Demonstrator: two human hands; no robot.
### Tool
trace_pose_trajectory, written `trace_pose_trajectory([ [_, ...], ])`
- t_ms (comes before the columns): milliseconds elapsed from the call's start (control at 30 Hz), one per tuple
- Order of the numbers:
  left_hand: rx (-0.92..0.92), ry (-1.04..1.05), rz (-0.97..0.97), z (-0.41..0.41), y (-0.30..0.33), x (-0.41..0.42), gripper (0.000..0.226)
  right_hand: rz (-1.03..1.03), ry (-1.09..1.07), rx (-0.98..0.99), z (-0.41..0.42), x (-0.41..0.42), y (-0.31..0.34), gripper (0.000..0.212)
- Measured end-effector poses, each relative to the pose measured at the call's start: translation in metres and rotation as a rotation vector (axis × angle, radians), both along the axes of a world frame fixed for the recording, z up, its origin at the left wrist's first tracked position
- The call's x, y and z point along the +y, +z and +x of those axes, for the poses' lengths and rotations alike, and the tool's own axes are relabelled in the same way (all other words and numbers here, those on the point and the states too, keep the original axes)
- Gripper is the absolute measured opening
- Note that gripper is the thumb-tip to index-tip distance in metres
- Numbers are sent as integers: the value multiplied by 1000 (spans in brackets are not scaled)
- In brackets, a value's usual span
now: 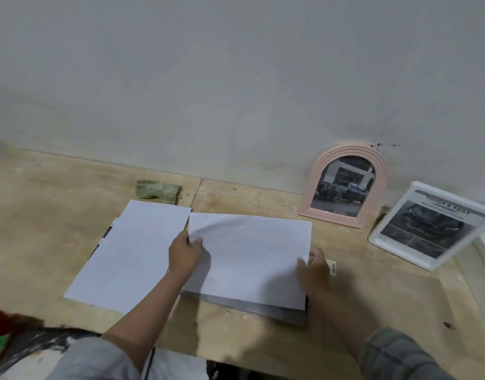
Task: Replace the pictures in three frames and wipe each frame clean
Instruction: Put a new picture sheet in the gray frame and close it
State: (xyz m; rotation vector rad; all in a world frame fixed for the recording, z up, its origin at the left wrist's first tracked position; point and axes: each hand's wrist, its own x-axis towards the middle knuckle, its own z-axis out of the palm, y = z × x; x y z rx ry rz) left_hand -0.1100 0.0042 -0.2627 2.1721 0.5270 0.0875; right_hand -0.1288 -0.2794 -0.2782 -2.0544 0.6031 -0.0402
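Both hands on the right-hand white sheet, which lies on top of a dark stack near the front edge of the wooden table. Left hand pinches the sheet's left edge between thumb and fingers; right hand grips its right edge, fingers curled under, and that side is lifted a little. Second white sheet lies flat just left, overlapping darker prints beneath. Small tag beside the right hand. Further back – crumpled green cloth near the wall. Pink arched frame with a truck photo leans on the wall; white rectangular frame stands tilted to its right – both well apart from the hands
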Motion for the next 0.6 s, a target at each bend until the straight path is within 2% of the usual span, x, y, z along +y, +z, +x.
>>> trace_pose_trajectory([
  [67, -52, 77, -56, -9, 9, 4, 37, 7, -15, -96, 12, 8, 8, 12],
  [167, -86, 185, -140, -24, 16, 13, 33, 62, 4, -83, 34, 24, 25, 21],
  [267, -119, 269, -213, -36, 20, 33, 32, 119, 65, -124, 58, 52, 46, 16],
  [467, -132, 453, -400, -49, 23, 89, 45, 88, 246, -311, 96, 138, 94, 18],
  [600, -107, 537, -555, -47, 15, 139, 46, -11, 368, -388, 121, 213, 114, 22],
])
